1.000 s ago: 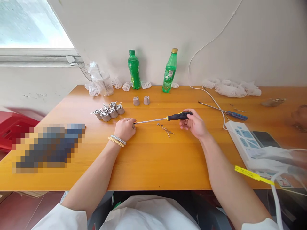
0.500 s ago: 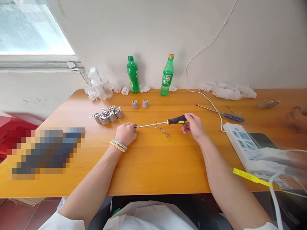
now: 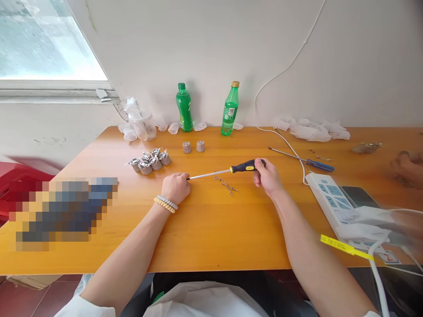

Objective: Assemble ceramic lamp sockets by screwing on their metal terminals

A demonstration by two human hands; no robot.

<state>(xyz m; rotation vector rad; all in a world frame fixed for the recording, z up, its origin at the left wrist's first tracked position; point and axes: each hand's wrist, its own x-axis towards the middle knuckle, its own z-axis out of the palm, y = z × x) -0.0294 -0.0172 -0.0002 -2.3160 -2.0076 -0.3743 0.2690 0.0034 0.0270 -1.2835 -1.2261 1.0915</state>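
Observation:
My right hand (image 3: 267, 176) is wrapped round the black and yellow handle of a screwdriver (image 3: 243, 167). Its long shaft runs left to my left hand (image 3: 176, 188), which is closed at the tip; whatever those fingers hold is hidden. Just right of the tip, small screws (image 3: 216, 178) and thin metal pieces (image 3: 228, 187) lie on the table. Beyond my left hand stands a cluster of several grey-brown round parts with metal strips (image 3: 150, 161) on top. Two similar round parts without strips, a left one (image 3: 187, 147) and a right one (image 3: 200, 146), stand farther back.
Two green bottles (image 3: 184, 108) (image 3: 230, 109) stand by the wall. A blue-handled screwdriver (image 3: 317, 165), a white power strip (image 3: 325, 198) and a phone (image 3: 360, 197) are at right. Another person's hand (image 3: 408, 169) shows at the right edge. White foam netting (image 3: 310, 130) lies along the back.
The view has tilted slightly, so the scene sits a little lower. Both hands keep their places at the screwdriver, with the right thumb shifted slightly on the handle.

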